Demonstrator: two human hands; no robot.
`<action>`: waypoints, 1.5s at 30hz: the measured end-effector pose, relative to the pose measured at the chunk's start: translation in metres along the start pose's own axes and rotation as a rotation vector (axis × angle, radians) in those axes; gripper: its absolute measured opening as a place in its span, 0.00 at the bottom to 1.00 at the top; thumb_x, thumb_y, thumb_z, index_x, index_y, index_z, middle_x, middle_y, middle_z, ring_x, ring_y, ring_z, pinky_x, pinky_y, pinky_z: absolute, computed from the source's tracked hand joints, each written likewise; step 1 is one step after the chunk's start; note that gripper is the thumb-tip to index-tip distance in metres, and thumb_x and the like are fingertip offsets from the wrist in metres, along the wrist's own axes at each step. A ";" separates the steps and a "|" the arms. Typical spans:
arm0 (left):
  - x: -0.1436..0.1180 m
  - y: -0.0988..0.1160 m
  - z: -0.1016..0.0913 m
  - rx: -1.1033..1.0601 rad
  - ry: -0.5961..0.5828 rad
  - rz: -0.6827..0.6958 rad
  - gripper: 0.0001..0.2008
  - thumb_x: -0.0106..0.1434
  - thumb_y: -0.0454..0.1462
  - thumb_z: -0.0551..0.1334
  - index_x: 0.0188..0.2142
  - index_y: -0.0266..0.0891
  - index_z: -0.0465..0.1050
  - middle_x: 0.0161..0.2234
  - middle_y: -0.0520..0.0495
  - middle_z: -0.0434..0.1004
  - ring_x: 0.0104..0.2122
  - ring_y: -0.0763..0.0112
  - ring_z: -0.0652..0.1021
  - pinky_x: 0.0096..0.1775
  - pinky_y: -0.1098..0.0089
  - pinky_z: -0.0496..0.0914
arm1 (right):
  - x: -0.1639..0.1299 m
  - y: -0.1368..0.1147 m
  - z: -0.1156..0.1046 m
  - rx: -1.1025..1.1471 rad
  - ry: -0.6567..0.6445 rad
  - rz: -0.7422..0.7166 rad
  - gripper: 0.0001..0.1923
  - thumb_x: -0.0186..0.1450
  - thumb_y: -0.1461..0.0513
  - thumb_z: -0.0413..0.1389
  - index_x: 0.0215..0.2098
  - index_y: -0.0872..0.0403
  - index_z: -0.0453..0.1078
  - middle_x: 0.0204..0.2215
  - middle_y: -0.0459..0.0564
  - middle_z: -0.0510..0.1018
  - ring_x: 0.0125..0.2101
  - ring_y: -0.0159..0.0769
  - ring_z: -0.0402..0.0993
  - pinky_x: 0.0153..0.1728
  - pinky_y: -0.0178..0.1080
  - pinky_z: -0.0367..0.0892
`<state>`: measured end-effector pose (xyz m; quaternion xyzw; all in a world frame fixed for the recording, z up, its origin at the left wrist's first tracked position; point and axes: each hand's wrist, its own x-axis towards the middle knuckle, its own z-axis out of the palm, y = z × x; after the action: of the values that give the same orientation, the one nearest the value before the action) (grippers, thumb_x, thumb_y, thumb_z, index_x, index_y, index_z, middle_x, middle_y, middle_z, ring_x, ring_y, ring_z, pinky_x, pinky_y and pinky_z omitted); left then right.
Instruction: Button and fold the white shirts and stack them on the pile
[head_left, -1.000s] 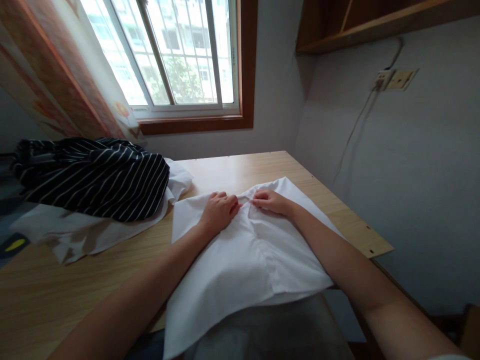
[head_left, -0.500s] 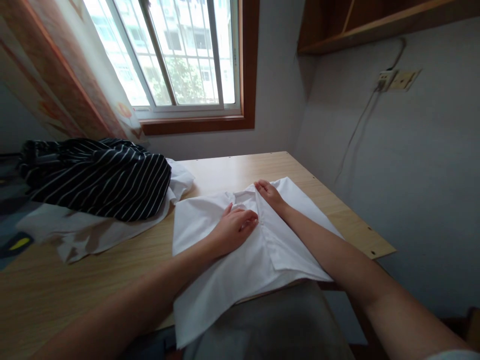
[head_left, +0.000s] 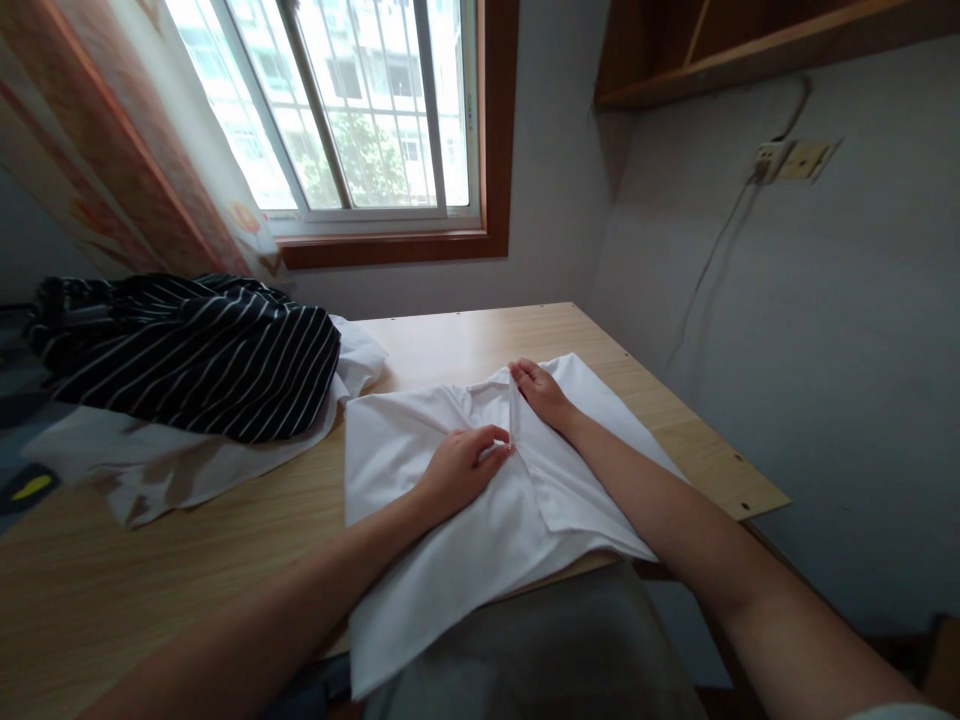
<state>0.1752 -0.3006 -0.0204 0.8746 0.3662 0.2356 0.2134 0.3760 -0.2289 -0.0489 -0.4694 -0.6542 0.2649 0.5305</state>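
A white shirt [head_left: 420, 590] lies spread at the front of the wooden table, its lower left corner hanging over the edge. Its front opening runs down the middle. My left hand [head_left: 463, 470] rests on the left half, thumb and forefinger pinching the cloth edge at the opening. Farther up, my right hand [head_left: 538, 388] grips the same edge near the top of the shirt, fingers curled over the fabric. Between the hands the edge is drawn straight, and a fold of the inner cloth shows to its left. The fingertips of the right hand are partly hidden.
On the left of the table [head_left: 187, 560] a black garment with white stripes [head_left: 217, 360] is heaped on another white cloth [head_left: 172, 475]. A window [head_left: 360, 120] and curtain [head_left: 127, 130] are behind. At right, a wall socket [head_left: 795, 160] holds a plugged cord below a wooden shelf [head_left: 720, 70].
My left hand's fingers have drawn together and moved slightly down, now pinching the shirt's edge. The right hand stays in place.
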 end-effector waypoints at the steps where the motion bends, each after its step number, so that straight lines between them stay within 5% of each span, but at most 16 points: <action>1: 0.000 0.000 0.000 -0.029 0.003 -0.018 0.12 0.65 0.43 0.56 0.40 0.42 0.76 0.25 0.52 0.77 0.27 0.68 0.74 0.36 0.69 0.66 | 0.000 0.000 0.000 -0.001 -0.004 0.007 0.25 0.65 0.40 0.46 0.24 0.50 0.55 0.22 0.42 0.59 0.27 0.33 0.57 0.29 0.36 0.58; 11: 0.005 0.001 0.003 -0.189 0.020 -0.139 0.16 0.60 0.49 0.60 0.30 0.39 0.75 0.23 0.54 0.72 0.26 0.72 0.70 0.29 0.73 0.61 | -0.004 -0.002 0.001 0.069 -0.070 0.048 0.26 0.64 0.38 0.48 0.24 0.50 0.55 0.17 0.40 0.57 0.20 0.31 0.55 0.22 0.36 0.54; 21: -0.001 0.006 0.003 0.156 -0.009 -0.080 0.11 0.64 0.43 0.58 0.32 0.43 0.78 0.25 0.50 0.78 0.27 0.67 0.76 0.30 0.71 0.62 | -0.006 -0.006 0.002 0.025 -0.101 0.062 0.27 0.64 0.38 0.47 0.23 0.50 0.55 0.15 0.40 0.59 0.20 0.31 0.57 0.23 0.36 0.56; 28: -0.005 0.002 0.000 0.206 0.007 0.040 0.09 0.65 0.39 0.58 0.37 0.42 0.78 0.27 0.49 0.80 0.30 0.65 0.78 0.38 0.67 0.65 | -0.006 -0.006 0.000 0.053 -0.064 0.042 0.26 0.64 0.39 0.48 0.24 0.50 0.55 0.19 0.41 0.58 0.23 0.32 0.56 0.25 0.36 0.56; 32: -0.007 0.000 -0.018 0.267 -0.016 0.216 0.15 0.68 0.42 0.55 0.28 0.40 0.73 0.24 0.50 0.77 0.28 0.68 0.75 0.39 0.66 0.63 | -0.001 -0.005 -0.005 0.001 0.025 0.013 0.24 0.65 0.41 0.46 0.25 0.50 0.55 0.23 0.43 0.60 0.28 0.34 0.59 0.33 0.38 0.60; 35: -0.005 -0.005 -0.041 0.217 -0.020 0.185 0.21 0.68 0.45 0.53 0.23 0.39 0.70 0.19 0.52 0.69 0.22 0.73 0.69 0.31 0.70 0.61 | 0.004 -0.010 -0.012 -0.108 0.144 -0.084 0.21 0.67 0.45 0.46 0.24 0.50 0.55 0.26 0.46 0.63 0.32 0.37 0.62 0.40 0.41 0.61; 39: 0.003 -0.019 -0.070 0.075 0.121 -0.044 0.18 0.68 0.49 0.53 0.42 0.41 0.75 0.23 0.54 0.71 0.21 0.74 0.70 0.26 0.73 0.62 | 0.003 -0.027 -0.019 -0.222 0.201 -0.198 0.18 0.70 0.50 0.45 0.26 0.50 0.58 0.29 0.49 0.65 0.35 0.39 0.64 0.43 0.42 0.60; 43: 0.010 -0.044 -0.074 0.398 0.361 -0.157 0.21 0.67 0.50 0.52 0.52 0.42 0.72 0.42 0.43 0.77 0.41 0.61 0.77 0.44 0.64 0.70 | -0.005 -0.046 -0.023 -0.318 -0.087 -0.220 0.21 0.70 0.50 0.46 0.24 0.52 0.62 0.27 0.48 0.67 0.31 0.35 0.65 0.36 0.38 0.62; 45: 0.011 -0.060 -0.066 0.617 0.363 -0.168 0.24 0.66 0.50 0.55 0.56 0.40 0.70 0.56 0.37 0.71 0.57 0.52 0.69 0.56 0.56 0.62 | -0.006 -0.050 -0.025 -0.424 -0.246 -0.201 0.23 0.70 0.49 0.46 0.25 0.54 0.68 0.30 0.49 0.73 0.32 0.34 0.69 0.36 0.36 0.63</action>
<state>0.1119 -0.2402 0.0026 0.8086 0.5224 0.2472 -0.1101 0.3826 -0.2590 -0.0021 -0.4669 -0.7980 0.1229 0.3607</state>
